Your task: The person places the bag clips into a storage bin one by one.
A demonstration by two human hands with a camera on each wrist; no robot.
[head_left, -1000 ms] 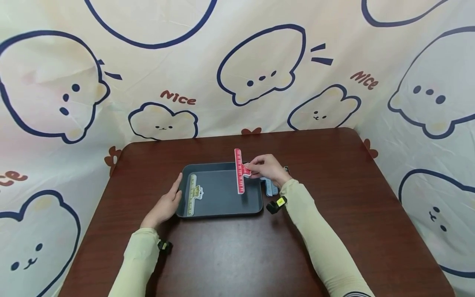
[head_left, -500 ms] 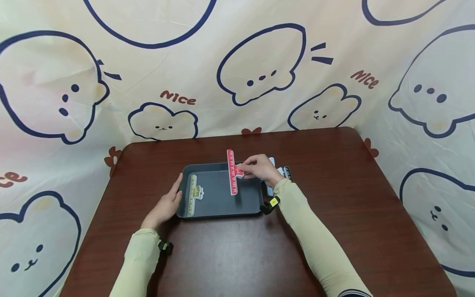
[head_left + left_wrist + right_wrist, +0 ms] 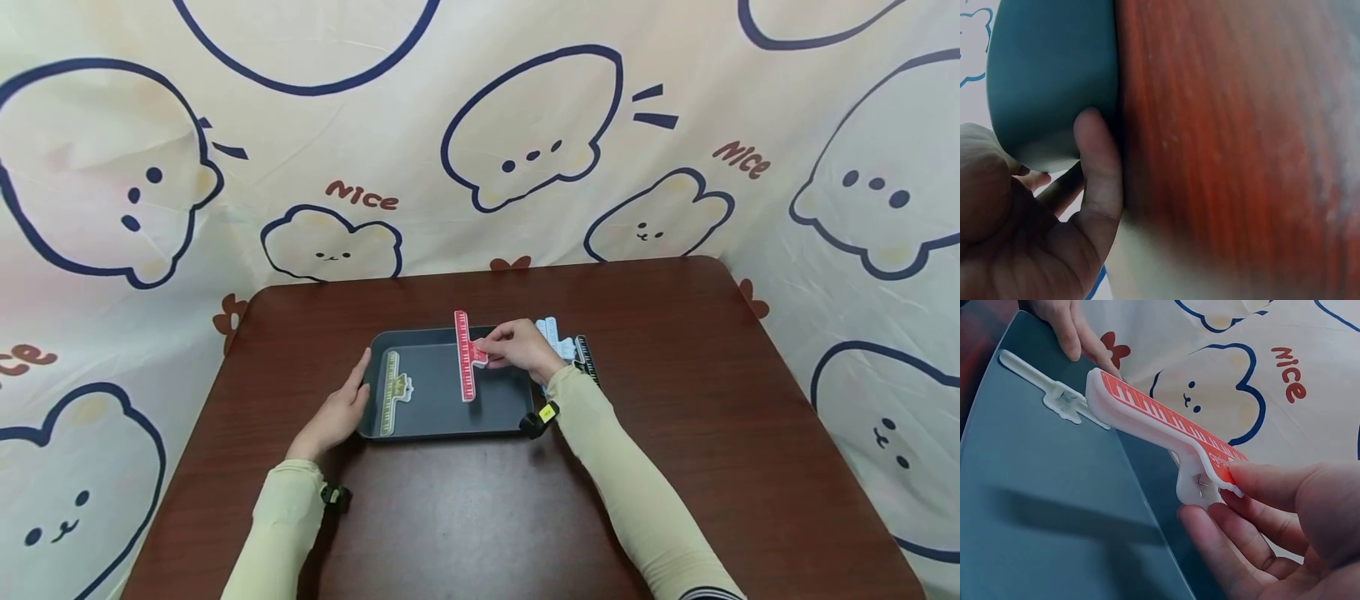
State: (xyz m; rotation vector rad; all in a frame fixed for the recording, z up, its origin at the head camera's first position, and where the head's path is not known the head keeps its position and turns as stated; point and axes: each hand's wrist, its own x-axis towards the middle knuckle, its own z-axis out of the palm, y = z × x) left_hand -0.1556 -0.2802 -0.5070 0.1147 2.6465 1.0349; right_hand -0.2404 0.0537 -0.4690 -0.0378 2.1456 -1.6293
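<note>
Between thumb and fingers, my right hand (image 3: 523, 346) pinches the handle of a red ruler-marked plastic clip (image 3: 464, 358). The clip hangs above the right half of a dark grey rectangular tray (image 3: 427, 400), its shadow falling on the tray floor; in the right wrist view its white side and metal spring show. A yellow-green clip (image 3: 389, 400) of the same shape lies inside the tray near its left wall. My left hand (image 3: 330, 423) rests against the tray's left end, fingers extended; in the left wrist view its thumb (image 3: 1099, 156) touches the outer wall.
Right of the tray, partly behind my right hand and wrist, lie light blue clips (image 3: 551, 332) and a black ruler-marked clip (image 3: 586, 358). The brown wooden table (image 3: 465, 517) has a patterned cloth (image 3: 420, 133) behind and beside it.
My right hand has carried the red clip leftward over the tray and slightly lower. More of the blue and black clips shows behind it. My left hand and the tray stay in place.
</note>
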